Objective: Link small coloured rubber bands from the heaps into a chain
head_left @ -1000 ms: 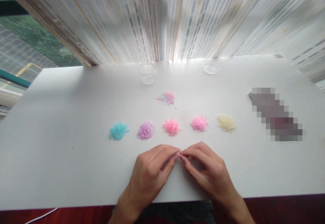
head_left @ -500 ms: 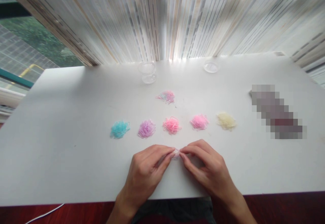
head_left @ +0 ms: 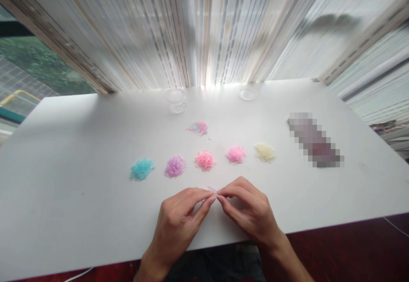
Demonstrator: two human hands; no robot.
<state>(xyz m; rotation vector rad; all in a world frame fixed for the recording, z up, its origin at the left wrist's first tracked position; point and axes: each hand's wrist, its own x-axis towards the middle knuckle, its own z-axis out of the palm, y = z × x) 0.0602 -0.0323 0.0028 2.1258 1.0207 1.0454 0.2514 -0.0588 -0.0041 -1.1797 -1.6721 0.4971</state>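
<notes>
Against the frame half a second back: the whole scene sits a little lower and further left in view, and more of the right table [head_left: 351,188] edge and the floor beyond it shows. The piles keep their order and spacing on the table. The hands have stayed joined at the fingertips near the front edge, shifted slightly left with the rest of the view.

Left hand [head_left: 179,222]: palm down, wrist coming in from the bottom edge, fingers curled, thumb and forefinger pinched together at the tip.

Right hand [head_left: 249,209]: mirror pose, fingers curled, thumb and forefinger pinched, tips touching those of the left.

A small pale pink band [head_left: 212,189] shows at the point where the fingertips meet, held between both pinches just above the table; too small to tell how it is stretched.

Row behind the hands, left to right: teal pile [head_left: 142,169], purple pile [head_left: 175,166], coral pile [head_left: 205,160], pink pile [head_left: 236,154], cream pile [head_left: 265,152]. A mixed pile [head_left: 198,127] lies further back, near a clear cup [head_left: 175,100]; a clear lid [head_left: 247,94] lies to its right.
</notes>
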